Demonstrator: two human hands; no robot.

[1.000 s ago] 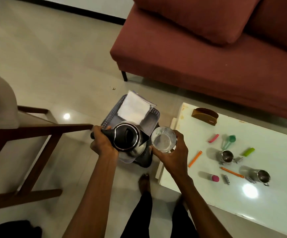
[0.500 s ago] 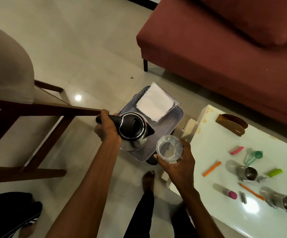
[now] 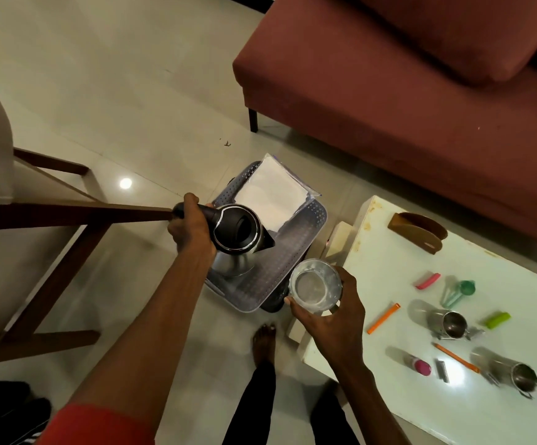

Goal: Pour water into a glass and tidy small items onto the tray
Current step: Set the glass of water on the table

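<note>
My left hand (image 3: 191, 231) grips the black handle of a steel kettle (image 3: 238, 234), held over a grey perforated tray (image 3: 280, 268) on the floor. My right hand (image 3: 328, 319) holds a clear glass (image 3: 315, 285) with water in it, just right of the tray and apart from the kettle's spout. Small items lie on the white table (image 3: 485, 409): a pink clip (image 3: 427, 280), an orange clip (image 3: 383, 317), a green clip (image 3: 496, 319), a green scoop (image 3: 459, 292), an orange pencil (image 3: 456, 357), a pink-capped tube (image 3: 418, 365) and a small metal piece (image 3: 442, 370).
A white paper (image 3: 272, 194) lies in the tray's far end. Two steel mugs (image 3: 451, 324) (image 3: 517, 374) and a brown wooden holder (image 3: 418, 231) sit on the table. A maroon sofa (image 3: 405, 91) is behind, a wooden chair (image 3: 36, 226) at left. My bare foot (image 3: 264, 342) is below the tray.
The glass has moved away from the kettle's spout, down and right toward the table. The kettle has tipped back closer to upright over the tray. My view has shifted left.
</note>
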